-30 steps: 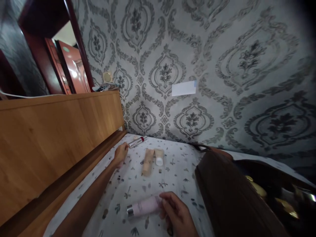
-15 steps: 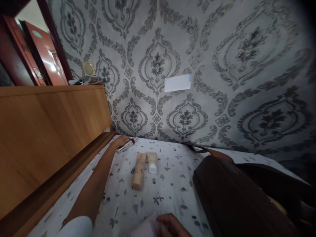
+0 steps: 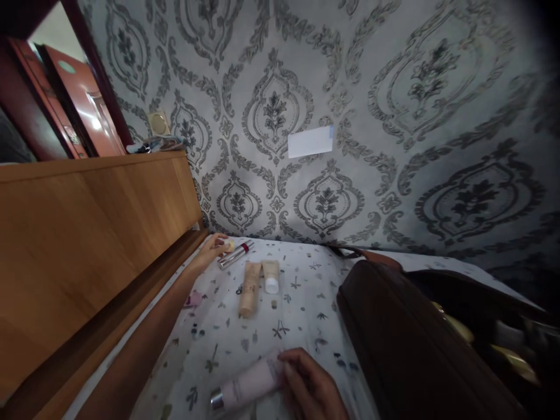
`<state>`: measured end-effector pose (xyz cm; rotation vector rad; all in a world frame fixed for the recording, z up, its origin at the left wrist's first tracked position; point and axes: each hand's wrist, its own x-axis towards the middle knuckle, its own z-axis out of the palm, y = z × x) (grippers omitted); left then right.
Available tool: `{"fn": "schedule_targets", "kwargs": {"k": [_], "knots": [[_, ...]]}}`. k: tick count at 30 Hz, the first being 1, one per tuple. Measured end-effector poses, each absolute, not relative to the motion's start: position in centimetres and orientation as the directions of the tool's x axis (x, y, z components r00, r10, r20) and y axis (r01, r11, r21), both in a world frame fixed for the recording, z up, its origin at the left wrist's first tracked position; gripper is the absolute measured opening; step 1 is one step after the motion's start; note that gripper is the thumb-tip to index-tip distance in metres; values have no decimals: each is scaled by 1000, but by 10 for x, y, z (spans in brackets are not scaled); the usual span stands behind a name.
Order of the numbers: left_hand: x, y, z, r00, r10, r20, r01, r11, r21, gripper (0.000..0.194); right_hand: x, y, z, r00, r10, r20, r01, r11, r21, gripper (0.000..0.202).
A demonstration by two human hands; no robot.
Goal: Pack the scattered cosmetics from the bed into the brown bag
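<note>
Near the wall, my left hand (image 3: pixel 212 251) is closed around a small yellow-and-white item (image 3: pixel 230 246), its kind too small to make out. Just beside it lies a slim silver tube with a red band (image 3: pixel 236 255). My right hand (image 3: pixel 308 382), low in the view, grips the end of a pale pink squeeze tube with a silver cap (image 3: pixel 249 385), held between thumb and fingers. Between the hands, a beige tube (image 3: pixel 249 290) and a shorter cream tube with a white cap (image 3: pixel 270 276) lie side by side on the sheet.
A dark brown bag (image 3: pixel 394 338) gapes on the right, with yellowish items inside. Something pink (image 3: pixel 193 299) lies by my left forearm. The patterned sheet (image 3: pixel 301 315) runs to the papered wall (image 3: pixel 271 116); a wooden board (image 3: pixel 100 227) borders the left.
The yellow-and-white item in my left hand and the pink thing by the forearm have come into sight. My right hand and the pink tube show more fully. The view has shifted slightly.
</note>
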<state>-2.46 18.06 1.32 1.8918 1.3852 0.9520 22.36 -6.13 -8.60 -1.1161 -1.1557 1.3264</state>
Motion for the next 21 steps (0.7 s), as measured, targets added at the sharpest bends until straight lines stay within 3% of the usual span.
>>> {"fn": "schedule_targets", "kwargs": {"k": [3,5,7,10,13,21], "knots": [[-2,121,7,323,924,205,348,-317,882,49,225,-61,-74,-26,1000,-16,-172,-20,-985,58],[16,81,1,427,881,203,139,-286,948,52,224,-64,-66,-18,1000,-19,-254,-23,-967,62],[34,43,-3,514,837,187,48,-246,968,50,223,-68,-59,-6,999,-48,-343,-47,-938,67],[59,-2,-5,597,774,213,128,-354,927,38,225,-78,-55,26,997,-67,-450,-48,-892,63],[77,-29,-11,622,732,277,265,-530,805,30,230,-86,-57,41,998,-45,-495,-19,-869,56],[86,-51,-41,575,681,453,351,-706,616,27,236,-87,-70,73,997,40,-379,64,-923,51]]}}
